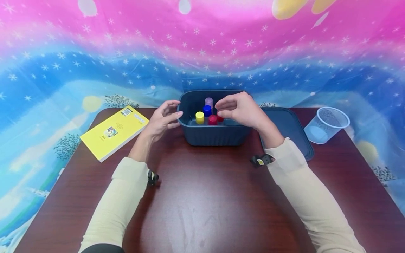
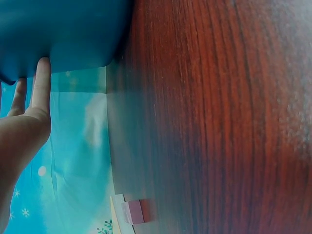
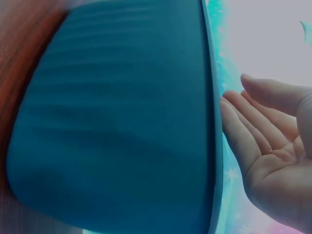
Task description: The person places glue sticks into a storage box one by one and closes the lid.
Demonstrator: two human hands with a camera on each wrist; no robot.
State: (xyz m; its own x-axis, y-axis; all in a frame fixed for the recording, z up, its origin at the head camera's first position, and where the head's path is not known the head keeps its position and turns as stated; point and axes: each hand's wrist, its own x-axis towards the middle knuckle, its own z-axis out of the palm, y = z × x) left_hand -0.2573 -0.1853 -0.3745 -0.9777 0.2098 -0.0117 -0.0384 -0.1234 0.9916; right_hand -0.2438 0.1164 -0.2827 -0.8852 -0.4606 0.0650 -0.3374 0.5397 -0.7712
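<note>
A dark grey-blue plastic bin (image 1: 216,136) stands at the back middle of the table. Inside it are several small capped containers: one yellow-topped (image 1: 199,117), one blue-topped (image 1: 207,111), one purple (image 1: 209,102), and red-topped ones (image 1: 213,120) near the front wall. Their lower parts are mostly hidden. My left hand (image 1: 160,119) touches the bin's left side, fingers extended against the wall in the left wrist view. Over the bin's right part hangs my right hand (image 1: 238,109), thumb apart from the fingers; the right wrist view shows nothing between them.
A dark lid (image 1: 286,130) lies right of the bin, partly behind my right forearm. Farther right, a white mesh cup (image 1: 327,124) leans over at a tilt. A yellow book (image 1: 114,133) lies at the left back. A patterned cloth (image 1: 202,45) hangs behind the table.
</note>
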